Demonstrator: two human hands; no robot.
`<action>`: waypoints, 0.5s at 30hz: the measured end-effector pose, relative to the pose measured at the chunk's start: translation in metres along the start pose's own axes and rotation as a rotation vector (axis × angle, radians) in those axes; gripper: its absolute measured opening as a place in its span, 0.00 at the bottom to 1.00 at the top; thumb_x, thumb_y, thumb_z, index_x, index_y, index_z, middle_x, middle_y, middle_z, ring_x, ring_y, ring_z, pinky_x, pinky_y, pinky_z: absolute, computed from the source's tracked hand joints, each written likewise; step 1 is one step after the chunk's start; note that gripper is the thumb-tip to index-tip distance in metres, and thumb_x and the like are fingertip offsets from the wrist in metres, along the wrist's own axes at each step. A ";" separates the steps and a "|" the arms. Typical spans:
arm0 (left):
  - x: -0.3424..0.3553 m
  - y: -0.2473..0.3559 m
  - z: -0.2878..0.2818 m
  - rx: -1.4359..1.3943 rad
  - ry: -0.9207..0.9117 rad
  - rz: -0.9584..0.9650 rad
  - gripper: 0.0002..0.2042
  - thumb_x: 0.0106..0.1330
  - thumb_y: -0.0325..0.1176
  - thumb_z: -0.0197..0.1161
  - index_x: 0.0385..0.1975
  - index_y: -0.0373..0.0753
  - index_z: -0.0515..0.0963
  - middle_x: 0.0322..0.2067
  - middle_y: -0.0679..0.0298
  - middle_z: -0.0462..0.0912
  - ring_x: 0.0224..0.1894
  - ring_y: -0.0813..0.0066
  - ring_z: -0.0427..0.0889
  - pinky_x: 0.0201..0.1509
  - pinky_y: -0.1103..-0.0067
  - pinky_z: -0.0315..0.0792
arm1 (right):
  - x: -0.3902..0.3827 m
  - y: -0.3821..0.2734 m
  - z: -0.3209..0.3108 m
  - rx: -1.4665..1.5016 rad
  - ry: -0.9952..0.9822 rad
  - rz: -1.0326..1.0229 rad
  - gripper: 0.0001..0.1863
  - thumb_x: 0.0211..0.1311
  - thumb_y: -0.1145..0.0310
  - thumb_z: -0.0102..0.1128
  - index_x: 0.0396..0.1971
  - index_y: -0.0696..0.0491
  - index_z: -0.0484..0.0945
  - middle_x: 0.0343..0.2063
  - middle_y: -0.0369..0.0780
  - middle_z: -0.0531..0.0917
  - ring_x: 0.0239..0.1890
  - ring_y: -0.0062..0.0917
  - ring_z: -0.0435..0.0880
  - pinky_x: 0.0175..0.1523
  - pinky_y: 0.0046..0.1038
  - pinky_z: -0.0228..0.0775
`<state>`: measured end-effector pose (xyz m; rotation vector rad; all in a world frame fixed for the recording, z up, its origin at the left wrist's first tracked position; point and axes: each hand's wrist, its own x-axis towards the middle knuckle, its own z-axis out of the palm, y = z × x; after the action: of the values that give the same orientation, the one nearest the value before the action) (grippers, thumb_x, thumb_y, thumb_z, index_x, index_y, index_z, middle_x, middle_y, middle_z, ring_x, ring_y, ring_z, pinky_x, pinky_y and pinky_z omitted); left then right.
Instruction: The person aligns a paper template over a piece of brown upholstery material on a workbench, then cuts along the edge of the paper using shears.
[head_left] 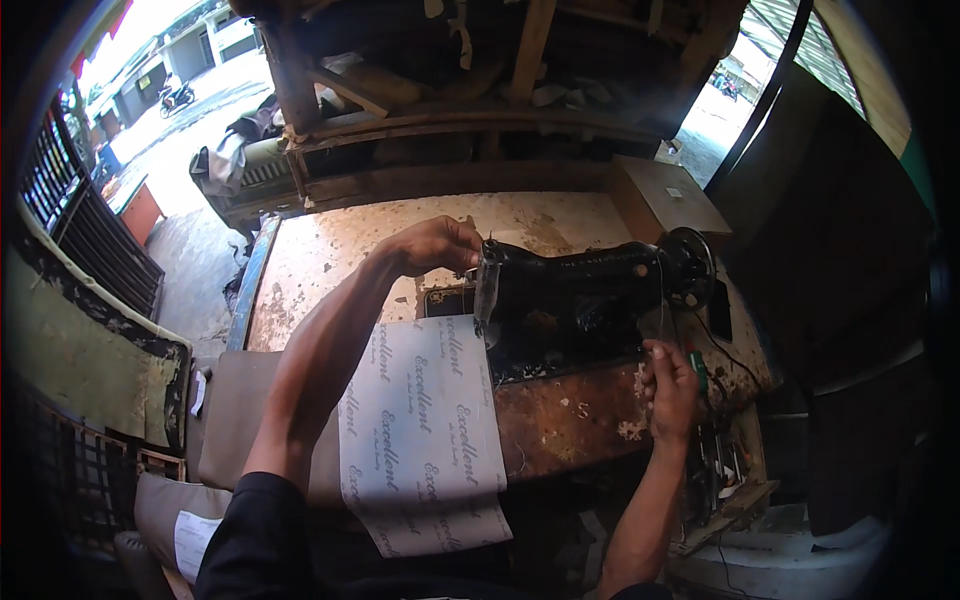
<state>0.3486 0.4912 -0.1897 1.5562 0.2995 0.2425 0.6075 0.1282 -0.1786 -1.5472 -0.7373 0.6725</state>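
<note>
A black sewing machine (570, 290) stands on the worn table, with its handwheel (688, 268) at the right end. My left hand (438, 246) reaches behind the machine's left end, fingers closed against it; what they grip is hidden. In front of the machine's right end, my right hand (668, 388) is closed in a pinch, with a thin thread (661, 305) running down toward its fingertips from the machine. A white printed sheet (425, 430) lies under the needle end and hangs over the table's near edge.
The tabletop (320, 250) is stained and peeling. A brown box (672, 195) stands behind the handwheel. A green object (699, 372) is just right of my right hand. Brown cushioned pieces (235, 420) lie at the left. Beyond the table rises a wooden frame (450, 125).
</note>
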 end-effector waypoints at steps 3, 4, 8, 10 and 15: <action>-0.005 0.002 0.006 0.116 0.059 0.047 0.12 0.63 0.27 0.70 0.45 0.32 0.85 0.38 0.62 0.88 0.40 0.74 0.86 0.51 0.76 0.79 | -0.003 0.004 -0.002 -0.042 0.109 -0.095 0.14 0.76 0.60 0.57 0.47 0.55 0.83 0.19 0.26 0.71 0.20 0.07 0.63 0.24 0.15 0.52; -0.006 0.003 0.012 0.112 0.061 0.048 0.12 0.63 0.27 0.70 0.45 0.32 0.85 0.38 0.62 0.88 0.40 0.74 0.86 0.51 0.76 0.79 | -0.006 0.004 -0.005 -0.035 0.124 -0.106 0.14 0.76 0.61 0.57 0.46 0.55 0.83 0.19 0.26 0.70 0.20 0.07 0.62 0.24 0.15 0.49; -0.020 0.012 0.019 -0.114 0.310 0.122 0.08 0.70 0.32 0.66 0.41 0.34 0.82 0.34 0.65 0.85 0.40 0.74 0.86 0.50 0.75 0.80 | -0.021 0.000 -0.005 -0.031 0.139 -0.122 0.13 0.77 0.62 0.54 0.45 0.55 0.82 0.19 0.25 0.67 0.19 0.06 0.59 0.24 0.16 0.47; -0.026 0.022 0.022 -0.265 0.394 0.156 0.07 0.74 0.33 0.61 0.40 0.36 0.79 0.33 0.64 0.82 0.37 0.71 0.85 0.50 0.71 0.81 | -0.026 0.001 -0.006 -0.039 0.146 -0.156 0.13 0.77 0.62 0.54 0.45 0.56 0.82 0.19 0.25 0.66 0.19 0.07 0.59 0.24 0.17 0.46; -0.034 0.047 0.039 -0.246 0.348 0.332 0.10 0.74 0.38 0.63 0.39 0.37 0.79 0.32 0.66 0.81 0.36 0.77 0.82 0.49 0.75 0.79 | -0.042 0.025 -0.015 -0.033 0.220 -0.248 0.14 0.78 0.61 0.52 0.44 0.54 0.82 0.19 0.24 0.65 0.18 0.06 0.56 0.22 0.18 0.43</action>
<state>0.3311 0.4431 -0.1419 1.3088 0.2689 0.7865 0.5951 0.0845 -0.2017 -1.5003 -0.7598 0.3028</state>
